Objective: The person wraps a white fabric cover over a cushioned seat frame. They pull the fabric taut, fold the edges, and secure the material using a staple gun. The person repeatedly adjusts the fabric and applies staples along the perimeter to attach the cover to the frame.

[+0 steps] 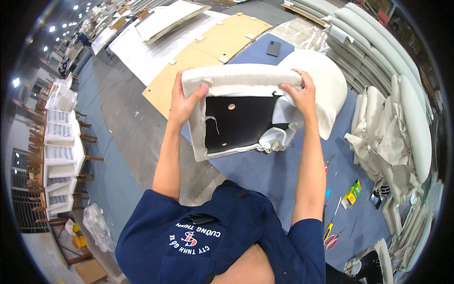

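Between my hands I hold up a beige upholstered seat cushion [246, 75], its black underside [241, 123] tilted toward me. Loose white lining [279, 135] bunches along its right and lower edges. My left hand [185, 97] grips the upper left corner, thumb pressed on the fabric. At the upper right corner my right hand [301, 92] is closed on the edge, its thumb over the inner rim. The fingers behind the cushion are partly hidden. Behind it, to the right, lies a rounded beige padded piece [326, 75] on the blue-covered table [265, 184].
A phone [273, 48] lies at the table's far side. Scissors [332, 232] and a green-yellow box [353, 191] are at right, beside heaped beige covers [385, 132] and stacked grey panels [369, 52]. Cardboard [208, 52] lies beyond; white chair frames [61, 142] stand far left.
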`<action>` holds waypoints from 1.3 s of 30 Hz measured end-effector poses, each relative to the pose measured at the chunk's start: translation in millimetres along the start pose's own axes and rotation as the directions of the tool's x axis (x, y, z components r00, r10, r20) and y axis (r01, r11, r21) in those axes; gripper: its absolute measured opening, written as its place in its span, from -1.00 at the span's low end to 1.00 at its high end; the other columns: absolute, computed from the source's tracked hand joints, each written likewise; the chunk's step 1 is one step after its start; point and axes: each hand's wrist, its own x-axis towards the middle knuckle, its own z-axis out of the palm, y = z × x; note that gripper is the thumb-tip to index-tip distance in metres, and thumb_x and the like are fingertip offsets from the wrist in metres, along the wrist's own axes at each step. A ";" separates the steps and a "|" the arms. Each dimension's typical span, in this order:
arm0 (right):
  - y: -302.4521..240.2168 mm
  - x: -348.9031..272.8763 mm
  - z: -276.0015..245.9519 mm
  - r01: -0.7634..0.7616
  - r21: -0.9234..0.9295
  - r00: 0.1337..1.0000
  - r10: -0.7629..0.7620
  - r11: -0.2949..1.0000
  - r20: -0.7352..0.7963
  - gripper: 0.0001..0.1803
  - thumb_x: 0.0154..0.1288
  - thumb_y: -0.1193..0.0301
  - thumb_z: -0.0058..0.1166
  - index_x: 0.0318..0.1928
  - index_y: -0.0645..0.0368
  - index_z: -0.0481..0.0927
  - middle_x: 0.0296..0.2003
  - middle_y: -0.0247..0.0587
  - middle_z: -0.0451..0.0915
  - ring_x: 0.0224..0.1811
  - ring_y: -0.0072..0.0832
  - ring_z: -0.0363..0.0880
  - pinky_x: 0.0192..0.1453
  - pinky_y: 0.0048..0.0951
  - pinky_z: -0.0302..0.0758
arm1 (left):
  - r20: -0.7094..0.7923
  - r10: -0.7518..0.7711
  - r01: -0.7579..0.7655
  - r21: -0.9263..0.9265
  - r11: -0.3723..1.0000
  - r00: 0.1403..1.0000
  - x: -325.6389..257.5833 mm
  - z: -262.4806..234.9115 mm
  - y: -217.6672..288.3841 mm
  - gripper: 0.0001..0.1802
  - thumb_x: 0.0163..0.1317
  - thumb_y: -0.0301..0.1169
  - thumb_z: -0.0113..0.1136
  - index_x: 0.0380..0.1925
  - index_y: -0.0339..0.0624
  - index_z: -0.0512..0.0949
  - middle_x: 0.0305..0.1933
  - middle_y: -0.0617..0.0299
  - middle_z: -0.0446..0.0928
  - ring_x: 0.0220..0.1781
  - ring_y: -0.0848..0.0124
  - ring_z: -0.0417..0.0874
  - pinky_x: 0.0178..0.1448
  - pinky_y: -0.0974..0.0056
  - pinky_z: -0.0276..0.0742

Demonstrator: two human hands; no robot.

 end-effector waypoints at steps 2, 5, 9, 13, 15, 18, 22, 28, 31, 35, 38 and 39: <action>2.8 -6.6 -11.9 -0.019 0.158 0.998 0.009 0.987 0.063 -0.20 -0.11 0.07 0.71 0.15 0.16 0.71 0.12 -0.16 0.68 0.24 -0.23 0.61 0.33 -0.20 0.51 | 0.122 0.088 -0.088 -0.004 0.996 0.989 -28.8 4.6 21.4 -0.30 0.14 -0.22 0.61 0.21 -0.20 0.50 0.10 0.19 0.54 0.15 0.38 0.57 0.23 0.21 0.50; 7.9 -12.8 -25.0 -0.020 0.287 0.994 -0.011 0.958 0.106 -0.17 -0.14 0.12 0.72 0.18 0.17 0.70 0.14 -0.18 0.66 0.27 -0.29 0.59 0.37 -0.24 0.49 | 0.306 0.223 -0.234 -0.001 0.972 0.926 -51.2 12.9 41.7 -0.12 -0.06 -0.08 0.65 0.26 -0.20 0.51 0.11 0.10 0.44 0.24 0.26 0.40 0.35 0.09 0.34; 12.2 -22.5 -37.4 -0.001 0.298 0.995 -0.028 0.955 0.093 -0.12 -0.21 0.15 0.74 0.20 0.17 0.69 0.17 -0.19 0.65 0.29 -0.30 0.57 0.43 -0.26 0.43 | 0.384 0.359 -0.307 -0.190 0.932 0.851 -64.0 30.6 49.3 -0.11 0.12 0.16 0.51 0.28 -0.26 0.55 0.09 0.03 0.40 0.25 0.20 0.32 0.35 0.05 0.29; 2.4 -26.5 -41.1 0.001 0.292 0.990 -0.041 0.957 0.134 -0.06 -0.29 0.10 0.75 0.20 0.15 0.68 0.17 -0.19 0.65 0.30 -0.27 0.56 0.45 -0.25 0.41 | 0.594 0.348 0.111 -0.600 0.793 0.726 -41.5 28.3 26.2 -0.11 0.46 0.37 -0.05 0.31 -0.26 0.54 0.15 0.06 0.42 0.27 0.23 0.38 0.40 0.06 0.30; -11.1 -30.1 -34.4 0.005 0.255 0.984 -0.050 0.967 0.171 -0.05 -0.32 0.07 0.75 0.18 0.15 0.69 0.16 -0.20 0.65 0.31 -0.24 0.56 0.43 -0.23 0.42 | 0.722 0.189 0.367 -0.538 0.759 0.666 -25.2 35.2 14.4 -0.15 0.60 0.32 -0.23 0.35 -0.25 0.52 0.21 0.11 0.45 0.29 0.29 0.42 0.43 0.10 0.34; -35.0 -32.3 -18.3 0.094 0.178 0.977 -0.125 0.980 0.174 -0.06 -0.35 0.05 0.75 0.15 0.13 0.69 0.16 -0.21 0.66 0.29 -0.19 0.56 0.42 -0.19 0.41 | 0.794 -0.263 0.632 -0.188 0.752 0.549 1.3 58.2 6.9 -0.30 0.69 0.14 -0.20 0.45 -0.19 0.45 0.35 0.19 0.49 0.35 0.41 0.49 0.48 0.23 0.42; -68.3 -27.9 17.4 0.173 0.012 0.972 -0.173 0.985 0.158 -0.12 -0.28 -0.10 0.68 0.09 0.05 0.70 0.09 -0.27 0.67 0.25 -0.18 0.55 0.43 -0.08 0.27 | 0.718 -0.652 0.813 0.215 0.541 0.244 26.4 30.8 -16.5 -0.33 0.60 0.12 0.05 0.47 -0.10 0.49 0.27 0.21 0.65 0.16 0.48 0.68 0.21 0.28 0.64; -68.9 -19.8 38.0 0.142 -0.171 0.986 -0.124 0.975 0.112 -0.09 -0.18 -0.31 0.57 0.11 0.00 0.69 0.06 -0.33 0.65 0.26 -0.22 0.54 0.44 -0.04 0.18 | 0.582 -0.774 0.581 0.548 0.601 0.251 71.2 20.5 20.1 -0.17 0.56 0.35 -0.10 0.45 -0.08 0.49 0.25 0.18 0.63 0.14 0.48 0.68 0.14 0.30 0.65; -68.6 -16.0 47.0 0.106 -0.237 0.991 -0.082 0.966 0.109 -0.05 -0.17 -0.37 0.53 0.13 0.00 0.69 0.09 -0.32 0.64 0.28 -0.19 0.54 0.44 0.05 0.17 | 0.537 -0.741 0.249 0.715 0.653 0.404 75.1 20.9 42.1 -0.13 0.61 0.33 -0.25 0.51 -0.16 0.41 0.43 -0.03 0.52 0.43 0.22 0.55 0.47 0.16 0.46; -65.5 -15.9 53.4 0.063 -0.263 0.995 -0.040 0.963 0.092 -0.01 -0.18 -0.41 0.51 0.16 0.01 0.69 0.11 -0.27 0.63 0.28 -0.15 0.53 0.44 0.14 0.14 | 0.632 -0.604 -0.129 0.735 0.666 0.486 81.0 25.7 49.9 -0.18 0.68 0.23 -0.42 0.59 -0.17 0.29 0.56 -0.14 0.40 0.60 0.06 0.39 0.68 0.11 0.20; -69.0 -14.0 59.8 0.039 -0.272 0.995 -0.011 0.961 0.104 0.02 -0.18 -0.43 0.49 0.17 0.01 0.69 0.13 -0.24 0.62 0.30 -0.14 0.53 0.45 0.18 0.12 | 0.678 -0.443 -0.308 0.692 0.653 0.586 72.8 22.4 37.2 -0.25 0.71 0.14 -0.42 0.62 -0.11 0.25 0.59 -0.07 0.38 0.61 0.07 0.37 0.69 0.12 0.16; -68.2 -13.2 60.5 0.037 -0.277 0.995 -0.008 0.960 0.103 0.02 -0.18 -0.44 0.49 0.18 0.01 0.69 0.14 -0.23 0.62 0.30 -0.13 0.52 0.45 0.18 0.11 | 0.690 -0.376 -0.371 0.679 0.634 0.618 71.1 23.2 33.7 -0.28 0.72 0.11 -0.41 0.62 -0.08 0.24 0.60 -0.04 0.37 0.62 0.08 0.37 0.70 0.12 0.15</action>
